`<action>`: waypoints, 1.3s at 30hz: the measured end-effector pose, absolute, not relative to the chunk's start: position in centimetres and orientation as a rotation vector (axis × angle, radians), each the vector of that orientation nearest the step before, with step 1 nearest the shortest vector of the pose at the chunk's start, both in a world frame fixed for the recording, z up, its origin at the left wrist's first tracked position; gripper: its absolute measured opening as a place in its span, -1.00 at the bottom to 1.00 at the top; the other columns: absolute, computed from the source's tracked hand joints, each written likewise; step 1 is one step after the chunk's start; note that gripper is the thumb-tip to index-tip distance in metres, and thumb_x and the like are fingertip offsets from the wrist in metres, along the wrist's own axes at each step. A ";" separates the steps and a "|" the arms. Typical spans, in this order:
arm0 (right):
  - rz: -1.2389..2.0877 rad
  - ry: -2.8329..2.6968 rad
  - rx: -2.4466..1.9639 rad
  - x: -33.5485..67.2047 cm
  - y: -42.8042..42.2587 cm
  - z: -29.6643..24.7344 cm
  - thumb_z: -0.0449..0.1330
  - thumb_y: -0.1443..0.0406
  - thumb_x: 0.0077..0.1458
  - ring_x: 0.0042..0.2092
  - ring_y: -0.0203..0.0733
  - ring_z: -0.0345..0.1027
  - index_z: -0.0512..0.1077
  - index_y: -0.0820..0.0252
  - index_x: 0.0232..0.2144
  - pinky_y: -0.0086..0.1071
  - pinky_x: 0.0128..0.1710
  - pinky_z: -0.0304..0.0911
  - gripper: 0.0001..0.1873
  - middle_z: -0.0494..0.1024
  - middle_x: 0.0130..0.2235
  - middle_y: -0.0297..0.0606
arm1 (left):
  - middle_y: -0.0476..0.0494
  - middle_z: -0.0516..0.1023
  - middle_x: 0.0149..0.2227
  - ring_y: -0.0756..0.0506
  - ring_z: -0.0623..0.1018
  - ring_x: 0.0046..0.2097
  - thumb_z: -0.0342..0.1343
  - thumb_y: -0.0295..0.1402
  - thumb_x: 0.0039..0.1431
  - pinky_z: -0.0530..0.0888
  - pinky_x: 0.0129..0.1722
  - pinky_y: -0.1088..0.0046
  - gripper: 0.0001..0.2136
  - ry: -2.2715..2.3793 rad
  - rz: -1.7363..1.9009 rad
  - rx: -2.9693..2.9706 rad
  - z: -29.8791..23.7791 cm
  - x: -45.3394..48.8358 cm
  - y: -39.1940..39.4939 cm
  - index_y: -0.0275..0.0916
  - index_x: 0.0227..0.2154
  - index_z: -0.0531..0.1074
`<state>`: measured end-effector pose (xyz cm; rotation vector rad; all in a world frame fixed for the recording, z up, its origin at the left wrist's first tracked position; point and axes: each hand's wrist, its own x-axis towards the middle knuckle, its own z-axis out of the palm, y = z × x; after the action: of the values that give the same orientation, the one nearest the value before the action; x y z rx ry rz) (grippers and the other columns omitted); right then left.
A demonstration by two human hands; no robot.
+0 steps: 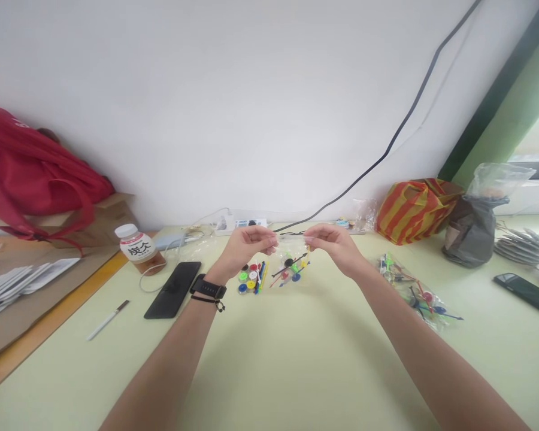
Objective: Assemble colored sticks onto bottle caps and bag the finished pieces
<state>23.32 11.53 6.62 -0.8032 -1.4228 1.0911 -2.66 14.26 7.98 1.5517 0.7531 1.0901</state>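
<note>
Between my two hands hangs a small clear plastic bag (pixel 291 266), held by its top edge over the table. Coloured arrow-shaped pieces and round discs show through it. My left hand (pixel 248 246), with a dark watch on its wrist, pinches the bag's upper left corner. The upper right corner is pinched by my right hand (pixel 333 246). Just behind and left of the bag, several coloured discs (pixel 250 276) lie beside a row of coloured arrow sticks (pixel 262 277). To the right, more clear bags (pixel 420 293) of similar pieces lie on the table.
At left are a black phone (pixel 173 290), a pen (pixel 108 320), a drink bottle (pixel 139 248) and a red bag (pixel 36 161) on a cardboard box. At right stand a striped bag (pixel 415 209), a grey bag (pixel 469 230) and another phone (pixel 527 294). A black cable (pixel 386 152) crosses the wall.
</note>
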 end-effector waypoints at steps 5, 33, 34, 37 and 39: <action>1.196 -1.288 -0.763 23.3 12.0 5.9 0.46 0.22 -0.05 -0.28 -0.19 0.44 0.68 0.08 -0.37 -0.27 -0.19 0.37 -0.86 0.64 -0.34 -0.26 | -0.27 0.72 -0.29 -0.12 0.66 -0.27 0.46 -0.30 0.00 0.60 -0.17 0.34 -0.76 0.757 1.106 1.411 8.0 -2.5 14.2 -0.32 -0.27 0.69; 0.934 -1.376 -0.877 22.9 11.6 6.3 0.40 0.22 -0.03 -0.18 -0.09 0.50 0.69 0.07 -0.42 -0.20 -0.09 0.37 -0.91 0.68 -0.29 -0.23 | -0.20 0.67 -0.37 -0.10 0.59 -0.31 0.40 -0.34 0.03 0.54 -0.23 0.36 -0.86 0.787 1.159 1.559 7.6 -2.4 14.4 -0.29 -0.36 0.70; 0.914 -1.391 -0.861 22.9 11.5 6.4 0.40 0.20 -0.01 -0.16 -0.07 0.50 0.69 0.08 -0.41 -0.19 -0.09 0.38 -0.90 0.68 -0.27 -0.21 | -0.20 0.67 -0.36 -0.09 0.59 -0.32 0.42 -0.32 0.01 0.54 -0.23 0.36 -0.84 0.788 1.168 1.558 7.5 -2.4 14.4 -0.29 -0.36 0.69; 0.912 -1.426 -0.822 22.8 11.4 6.5 0.45 0.15 -0.03 -0.15 -0.06 0.50 0.68 0.09 -0.31 -0.18 -0.09 0.39 -0.79 0.67 -0.23 -0.19 | -0.19 0.68 -0.30 -0.10 0.60 -0.28 0.46 -0.25 -0.01 0.54 -0.19 0.35 -0.71 0.824 1.181 1.617 7.6 -2.1 14.1 -0.27 -0.22 0.68; 0.928 -1.435 -0.836 22.7 11.5 6.5 0.48 0.12 -0.05 -0.17 -0.08 0.51 0.66 0.10 -0.20 -0.17 -0.08 0.40 -0.66 0.66 -0.23 -0.20 | -0.21 0.69 -0.23 -0.12 0.61 -0.23 0.43 -0.21 0.03 0.54 -0.15 0.35 -0.65 0.873 1.168 1.692 7.8 -1.9 14.0 -0.26 -0.13 0.66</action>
<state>22.72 11.50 6.47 -0.8362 -1.4348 0.9283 -1.92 14.00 7.81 1.6920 0.8729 1.1677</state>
